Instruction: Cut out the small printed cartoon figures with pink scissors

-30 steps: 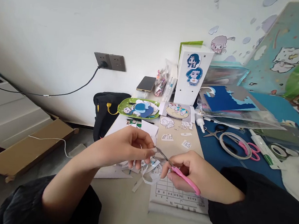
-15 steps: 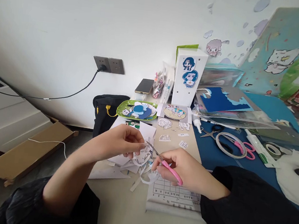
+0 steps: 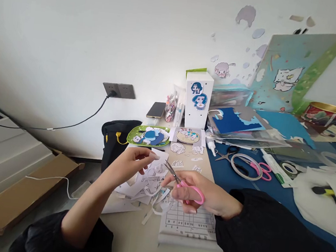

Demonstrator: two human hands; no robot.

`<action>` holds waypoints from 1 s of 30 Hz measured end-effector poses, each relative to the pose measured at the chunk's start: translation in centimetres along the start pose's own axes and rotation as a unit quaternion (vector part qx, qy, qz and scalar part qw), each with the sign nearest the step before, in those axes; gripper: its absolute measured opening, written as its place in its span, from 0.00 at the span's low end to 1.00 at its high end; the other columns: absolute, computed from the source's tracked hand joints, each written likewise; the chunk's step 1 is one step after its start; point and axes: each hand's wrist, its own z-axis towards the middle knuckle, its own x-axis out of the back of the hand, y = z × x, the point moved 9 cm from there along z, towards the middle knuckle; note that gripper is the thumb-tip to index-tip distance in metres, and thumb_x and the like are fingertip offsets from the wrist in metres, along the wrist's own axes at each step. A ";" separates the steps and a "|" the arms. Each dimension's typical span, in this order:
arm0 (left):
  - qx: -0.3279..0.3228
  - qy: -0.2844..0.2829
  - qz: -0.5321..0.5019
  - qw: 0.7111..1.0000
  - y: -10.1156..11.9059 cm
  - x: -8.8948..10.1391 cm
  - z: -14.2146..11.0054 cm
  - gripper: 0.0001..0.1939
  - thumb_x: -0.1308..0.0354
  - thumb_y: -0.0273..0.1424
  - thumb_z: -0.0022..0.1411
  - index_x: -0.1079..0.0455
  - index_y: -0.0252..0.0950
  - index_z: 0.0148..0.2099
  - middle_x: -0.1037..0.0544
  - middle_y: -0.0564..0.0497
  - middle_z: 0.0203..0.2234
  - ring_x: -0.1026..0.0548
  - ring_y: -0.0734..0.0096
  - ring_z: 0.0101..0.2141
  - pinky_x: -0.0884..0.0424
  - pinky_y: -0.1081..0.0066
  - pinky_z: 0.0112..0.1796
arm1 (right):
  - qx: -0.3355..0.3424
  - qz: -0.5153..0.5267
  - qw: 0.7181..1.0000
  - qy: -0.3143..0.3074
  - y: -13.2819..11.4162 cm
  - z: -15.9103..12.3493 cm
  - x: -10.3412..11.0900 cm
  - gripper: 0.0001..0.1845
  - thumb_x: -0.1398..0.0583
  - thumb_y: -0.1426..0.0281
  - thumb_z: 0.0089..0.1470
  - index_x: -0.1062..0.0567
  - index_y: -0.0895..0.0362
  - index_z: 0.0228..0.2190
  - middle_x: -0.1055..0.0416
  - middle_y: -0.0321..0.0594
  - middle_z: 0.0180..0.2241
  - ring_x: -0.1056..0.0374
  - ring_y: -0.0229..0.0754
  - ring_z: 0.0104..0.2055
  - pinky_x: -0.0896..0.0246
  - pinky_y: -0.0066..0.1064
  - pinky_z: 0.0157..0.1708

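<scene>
My right hand point(image 3: 205, 195) grips small pink-handled scissors point(image 3: 189, 187), blades pointing up and left toward my left hand. My left hand point(image 3: 133, 162) pinches a small white paper cutout point(image 3: 158, 159) between thumb and fingers, just above a heap of white paper scraps point(image 3: 149, 186). The scissor tips sit right beside that cutout. Under my right hand lies a printed white sheet point(image 3: 188, 225) with a grid on it.
On the desk behind are a green plate of cutouts point(image 3: 148, 136), a round drawing point(image 3: 187, 136), small paper figures point(image 3: 179, 148), a glue bottle point(image 3: 211, 146), other scissors point(image 3: 260, 169), a tape ring point(image 3: 244, 166), a white box point(image 3: 197, 101) and a phone point(image 3: 155, 109). A cardboard box point(image 3: 18, 190) lies on the floor at left.
My head has tilted, so the desk sits lower in view. Both hands stayed together over the scraps; the scissors now show their pink loops more, and the left fingers have shifted on the cutout.
</scene>
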 end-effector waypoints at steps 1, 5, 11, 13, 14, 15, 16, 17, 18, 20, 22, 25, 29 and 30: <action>-0.002 0.001 -0.005 1.000 0.1 -0.1 0.0 0.14 0.45 0.40 0.56 0.28 0.33 0.34 0.31 0.53 0.23 0.33 0.75 0.23 0.34 0.74 0.26 | 0.012 -0.003 1.000 0.017 -0.2 0.0 0.3 0.22 0.37 0.59 0.46 0.29 0.59 0.40 0.40 0.29 0.21 0.47 0.26 0.14 0.54 0.21 0.14; -0.013 -0.040 -0.038 0.998 1.4 -2.4 0.0 0.13 0.46 0.39 0.56 0.28 0.33 0.33 0.32 0.54 0.20 0.32 0.75 0.22 0.33 0.74 0.26 | 0.088 -0.035 0.985 0.144 -1.9 -1.0 3.1 0.17 0.39 0.59 0.50 0.30 0.59 0.36 0.44 0.25 0.15 0.46 0.29 0.15 0.53 0.22 0.17; -0.024 -0.095 -0.055 0.994 3.4 -7.0 0.2 0.14 0.45 0.39 0.54 0.29 0.33 0.26 0.32 0.54 0.16 0.33 0.74 0.20 0.36 0.76 0.22 | 0.111 -0.098 0.966 0.213 -3.3 -2.7 5.6 0.12 0.39 0.63 0.50 0.33 0.59 0.25 0.42 0.26 0.14 0.45 0.30 0.14 0.51 0.23 0.18; -0.024 -0.086 -0.053 0.995 3.7 -7.3 0.4 0.15 0.45 0.41 0.55 0.30 0.33 0.26 0.32 0.55 0.16 0.33 0.74 0.20 0.37 0.76 0.21 | 0.103 -0.112 0.965 0.212 -3.3 -2.9 5.7 0.11 0.38 0.66 0.48 0.33 0.59 0.23 0.42 0.26 0.14 0.45 0.30 0.14 0.51 0.24 0.17; -0.023 -0.080 -0.052 0.995 3.8 -7.3 0.4 0.16 0.46 0.41 0.55 0.30 0.34 0.27 0.32 0.55 0.16 0.33 0.73 0.20 0.37 0.76 0.21 | 0.100 -0.117 0.965 0.213 -3.3 -3.0 5.7 0.10 0.38 0.67 0.48 0.33 0.58 0.23 0.41 0.26 0.15 0.44 0.30 0.14 0.51 0.24 0.17; -0.022 -0.076 -0.050 0.996 3.8 -7.3 0.5 0.16 0.46 0.42 0.55 0.30 0.34 0.27 0.32 0.55 0.16 0.33 0.73 0.20 0.38 0.76 0.21 | 0.097 -0.121 0.964 0.216 -3.3 -3.1 5.8 0.09 0.38 0.69 0.48 0.34 0.58 0.23 0.41 0.26 0.16 0.44 0.30 0.14 0.50 0.23 0.17; -0.020 -0.072 -0.049 0.996 3.8 -7.2 0.5 0.16 0.46 0.42 0.55 0.30 0.34 0.26 0.32 0.55 0.16 0.33 0.74 0.20 0.38 0.76 0.21 | 0.094 -0.124 0.963 0.219 -3.3 -3.1 5.8 0.08 0.39 0.70 0.48 0.34 0.58 0.23 0.41 0.27 0.16 0.44 0.30 0.15 0.49 0.23 0.17; -0.017 -0.071 -0.049 0.996 3.8 -7.2 0.5 0.16 0.46 0.41 0.55 0.30 0.34 0.26 0.33 0.55 0.15 0.33 0.74 0.19 0.39 0.76 0.21 | 0.091 -0.126 0.963 0.222 -3.3 -3.2 5.7 0.08 0.40 0.71 0.49 0.34 0.58 0.23 0.41 0.27 0.17 0.44 0.29 0.15 0.48 0.23 0.18; -0.015 -0.068 -0.048 0.996 3.8 -7.2 0.5 0.15 0.46 0.41 0.55 0.30 0.34 0.26 0.33 0.56 0.15 0.34 0.74 0.19 0.39 0.76 0.21 | 0.088 -0.128 0.962 0.224 -3.2 -3.2 5.7 0.07 0.41 0.72 0.50 0.35 0.58 0.23 0.41 0.27 0.17 0.44 0.30 0.15 0.48 0.24 0.18; -0.011 -0.062 -0.046 0.997 3.7 -7.2 0.4 0.15 0.45 0.40 0.56 0.30 0.34 0.26 0.33 0.56 0.14 0.35 0.76 0.19 0.40 0.77 0.21 | 0.083 -0.135 0.960 0.229 -3.2 -3.3 5.6 0.07 0.42 0.73 0.51 0.35 0.57 0.23 0.41 0.27 0.17 0.44 0.30 0.16 0.47 0.24 0.18; -0.010 -0.055 -0.049 0.997 3.6 -7.2 0.4 0.15 0.45 0.40 0.56 0.29 0.34 0.27 0.33 0.57 0.14 0.36 0.76 0.18 0.41 0.77 0.21 | 0.079 -0.142 0.957 0.240 -3.2 -3.4 5.7 0.07 0.43 0.73 0.51 0.35 0.57 0.23 0.42 0.28 0.18 0.44 0.30 0.17 0.48 0.23 0.18; 0.000 -0.048 -0.058 0.997 3.2 -7.1 0.2 0.15 0.45 0.41 0.56 0.28 0.35 0.27 0.33 0.57 0.12 0.36 0.76 0.17 0.40 0.76 0.21 | 0.061 -0.159 0.952 0.256 -3.1 -3.5 5.9 0.06 0.42 0.71 0.51 0.34 0.57 0.24 0.41 0.29 0.19 0.44 0.31 0.17 0.47 0.24 0.18; 0.002 -0.029 -0.085 0.996 2.8 -6.7 0.2 0.15 0.43 0.42 0.55 0.27 0.36 0.27 0.33 0.57 0.12 0.36 0.76 0.17 0.39 0.76 0.20 | 0.045 -0.144 0.958 0.245 -3.1 -3.4 5.3 0.06 0.41 0.72 0.49 0.33 0.58 0.23 0.42 0.28 0.18 0.45 0.31 0.17 0.46 0.25 0.18; 0.001 -0.029 -0.098 0.995 2.8 -6.7 0.2 0.14 0.43 0.41 0.55 0.27 0.35 0.27 0.33 0.57 0.12 0.36 0.76 0.17 0.39 0.77 0.20 | 0.048 -0.131 0.960 0.244 -3.2 -3.3 5.2 0.06 0.40 0.72 0.49 0.33 0.58 0.23 0.42 0.28 0.17 0.45 0.31 0.17 0.46 0.25 0.18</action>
